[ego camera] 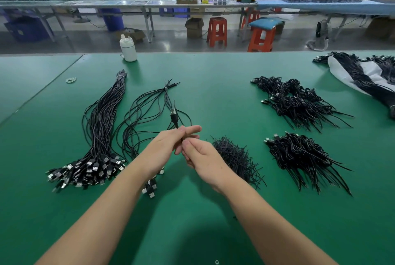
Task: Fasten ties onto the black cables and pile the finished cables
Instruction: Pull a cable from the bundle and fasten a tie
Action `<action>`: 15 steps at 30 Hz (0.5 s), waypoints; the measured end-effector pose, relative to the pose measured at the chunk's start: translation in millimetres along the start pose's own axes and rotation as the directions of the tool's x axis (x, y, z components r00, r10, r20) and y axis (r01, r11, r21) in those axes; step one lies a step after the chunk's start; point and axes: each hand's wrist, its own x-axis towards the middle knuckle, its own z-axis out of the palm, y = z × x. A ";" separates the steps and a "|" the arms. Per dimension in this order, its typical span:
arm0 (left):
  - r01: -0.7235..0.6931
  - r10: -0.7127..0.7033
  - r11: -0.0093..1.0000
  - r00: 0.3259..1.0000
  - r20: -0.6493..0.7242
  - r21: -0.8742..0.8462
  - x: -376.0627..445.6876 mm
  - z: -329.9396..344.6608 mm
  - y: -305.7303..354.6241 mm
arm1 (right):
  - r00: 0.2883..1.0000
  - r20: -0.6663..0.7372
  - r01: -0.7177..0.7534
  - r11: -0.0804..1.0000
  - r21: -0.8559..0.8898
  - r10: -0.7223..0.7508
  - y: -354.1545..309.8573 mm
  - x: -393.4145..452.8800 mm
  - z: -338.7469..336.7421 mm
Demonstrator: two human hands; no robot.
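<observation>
- One black cable (174,116) is held up off the green table (213,85), its USB plug pointing away; the left hand (171,142) is curled round it in a narrow grip, forefinger stretched out; holding it clear of the table probably leaves room for wrapping.
- The right hand (201,157) is closed just beside the left, fingertips pinched at the cable; a tie is judged to be in that grip, but it is too small to be made out.
- The heap of ties (235,157) is kept right behind the right hand, a short reach.
- Untied stock is laid left: a thick bundle (100,132); a thin bundle (145,112) bound at its far end.
- Finished piles (299,102) (303,155) are set right, well apart from the stock.
- A white bottle (128,48) and a rubber band (71,80) lie far off; nothing is seen blocking the way to the piles.
</observation>
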 end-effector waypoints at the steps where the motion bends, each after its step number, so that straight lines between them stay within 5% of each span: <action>1: 0.003 -0.003 1.000 1.000 0.011 0.012 -0.7 -0.6 -1.6 | 1.000 0.011 0.001 1.000 0.007 -0.002 0.7 -0.2 0.0; 4: -0.082 0.076 0.994 0.994 -0.074 -0.071 2.8 -0.6 -2.8 | 0.999 0.037 -0.033 0.997 0.065 0.031 5.8 -1.7 -0.1; 7: -0.235 0.147 0.869 0.963 -0.228 -0.435 10.8 -7.2 10.2 | 0.993 0.041 -0.114 0.981 0.154 0.109 14.9 -3.1 2.3; 10: -0.098 0.202 0.668 0.978 0.054 -0.738 7.8 -24.2 22.7 | 0.982 0.087 -0.187 0.906 0.381 0.167 21.6 -3.0 1.4; 13: 0.162 0.142 0.862 0.833 0.535 -0.480 -4.3 -35.3 26.8 | 0.959 0.197 -0.280 0.779 0.561 0.203 17.7 0.2 -5.1; 15: 0.184 -0.106 0.981 0.775 0.623 -0.061 -7.6 -41.3 24.5 | 0.953 0.185 -0.304 0.740 0.600 0.242 14.8 1.8 -12.9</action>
